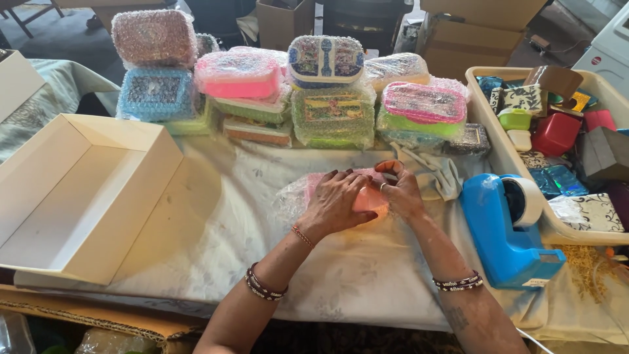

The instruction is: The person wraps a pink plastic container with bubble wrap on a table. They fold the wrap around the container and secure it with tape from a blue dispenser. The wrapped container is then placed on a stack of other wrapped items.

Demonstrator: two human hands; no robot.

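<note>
The left hand (337,200) lies flat, fingers spread, pressing down on a small pink box part-wrapped in clear bubble wrap (363,196), which sits on the pale floral tablecloth (262,262) near the middle of the table. The right hand (400,190) is at the box's right end, fingertips drawn together and pinching a fold of the wrap against it; whether a strip of tape is between the fingers cannot be told. Judged from this, the step in hand is closing the wrap around the box, with the loose flap at the left of the parcel not yet folded in. The next move appears to call for holding the fold shut with one hand while the other frees itself to secure it. Just right of the hands stands a blue desktop tape dispenser with a white roll (508,226), within easy reach. Behind the hands is a stacked row of bubble-wrapped boxes in pink, blue and green (295,92). At left lies an open, shallow cream cardboard box (85,196); at far right, a cream plastic tray of unwrapped small boxes (485,124).
</note>
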